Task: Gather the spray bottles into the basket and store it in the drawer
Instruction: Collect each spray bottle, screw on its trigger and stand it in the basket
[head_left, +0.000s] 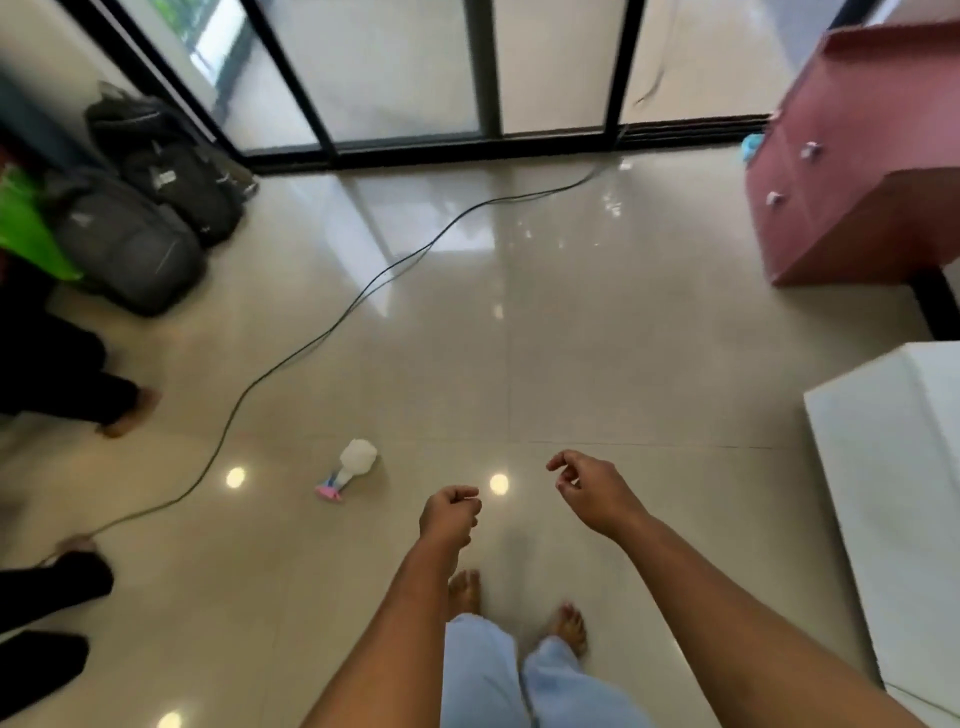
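Observation:
A white spray bottle (356, 464) with a pink and blue trigger head lies on its side on the glossy floor, left of centre. My left hand (449, 516) hangs just right of it, fingers curled closed, holding nothing. Further right, my right hand (592, 491) hovers with its fingers loosely apart and nothing in them. A red-brown drawer cabinet (852, 171) with small knobs stands at the upper right, its drawers shut. No basket is in view.
A black cable (332, 325) runs across the floor from the glass sliding doors to the lower left. Dark backpacks (135, 234) lean at the left wall. Other people's legs (78, 384) stand at the left edge. A white box-like surface (893, 467) fills the right.

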